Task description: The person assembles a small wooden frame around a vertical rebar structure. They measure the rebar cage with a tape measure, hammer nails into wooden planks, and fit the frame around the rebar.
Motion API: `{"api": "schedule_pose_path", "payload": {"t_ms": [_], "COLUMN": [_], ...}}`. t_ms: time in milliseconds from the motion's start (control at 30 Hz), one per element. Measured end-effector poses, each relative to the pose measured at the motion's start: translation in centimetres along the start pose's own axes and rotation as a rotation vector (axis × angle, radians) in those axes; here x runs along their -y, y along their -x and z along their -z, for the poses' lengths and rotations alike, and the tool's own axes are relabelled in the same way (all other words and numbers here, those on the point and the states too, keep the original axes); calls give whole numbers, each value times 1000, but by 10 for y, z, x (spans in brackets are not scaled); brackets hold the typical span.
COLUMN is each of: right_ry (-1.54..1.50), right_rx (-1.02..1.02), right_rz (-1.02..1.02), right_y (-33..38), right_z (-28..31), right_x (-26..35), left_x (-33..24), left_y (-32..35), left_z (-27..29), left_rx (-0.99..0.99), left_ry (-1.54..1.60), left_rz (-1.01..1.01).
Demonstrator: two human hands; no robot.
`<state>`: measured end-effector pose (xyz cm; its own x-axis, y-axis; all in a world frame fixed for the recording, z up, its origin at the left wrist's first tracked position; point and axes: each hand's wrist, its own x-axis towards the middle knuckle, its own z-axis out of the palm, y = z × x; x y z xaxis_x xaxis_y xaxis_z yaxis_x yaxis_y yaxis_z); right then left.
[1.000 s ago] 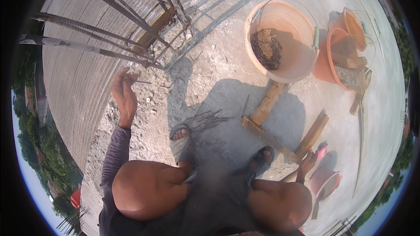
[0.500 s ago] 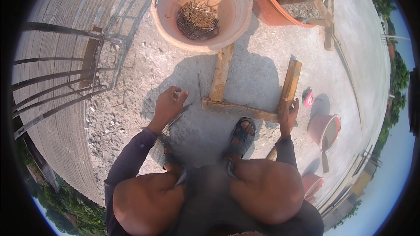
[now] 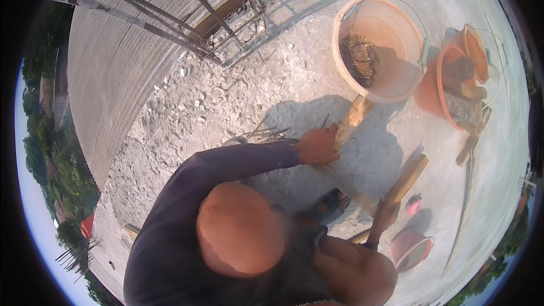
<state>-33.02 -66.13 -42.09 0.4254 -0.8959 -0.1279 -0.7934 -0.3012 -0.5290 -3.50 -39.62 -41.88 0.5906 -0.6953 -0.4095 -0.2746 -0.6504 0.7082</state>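
A three-sided wooden frame (image 3: 354,118) made of rough battens lies low over the concrete between my feet and the big bucket. My left hand (image 3: 318,145) is closed at its left corner, fingers and thumb against the batten there; part of the grip is hidden. Around the opposite corner, below the right batten (image 3: 405,180), my right hand (image 3: 386,213) is wrapped. Thin metal rods (image 3: 269,135) lie on the ground close to my left wrist. One sandalled foot (image 3: 334,203) shows beneath the crosspiece.
An orange bucket (image 3: 396,88) holds many nails (image 3: 358,59). Beyond it, another bucket (image 3: 439,102) contains wood offcuts. A pink tape measure (image 3: 414,204) and small pink bucket (image 3: 409,249) stand right. Upright rebar (image 3: 164,22) rises at upper left beside rubble (image 3: 187,102).
My view has turned and tilted leftward. My left hand, open above the ground before, has reached across to the frame's left corner and closed. My right hand stays on the right corner.
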Motion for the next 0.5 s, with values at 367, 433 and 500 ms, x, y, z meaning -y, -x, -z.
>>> {"api": "schedule_pose_path", "payload": {"t_ms": [367, 433, 500], "right_ry": [-190, -132, -140], "right_rx": [353, 321, 347], "right_rz": [106, 180, 237], "right_y": [72, 75, 77], "right_z": [-14, -32, -46], "right_x": [107, 118, 131], "left_x": [51, 58, 64], "left_y": [178, 195, 211], "left_z": [59, 72, 82], "left_rx": [-78, -107, -142], "left_ry": [-87, 30, 85], "left_rz": [414, 466, 540]}}
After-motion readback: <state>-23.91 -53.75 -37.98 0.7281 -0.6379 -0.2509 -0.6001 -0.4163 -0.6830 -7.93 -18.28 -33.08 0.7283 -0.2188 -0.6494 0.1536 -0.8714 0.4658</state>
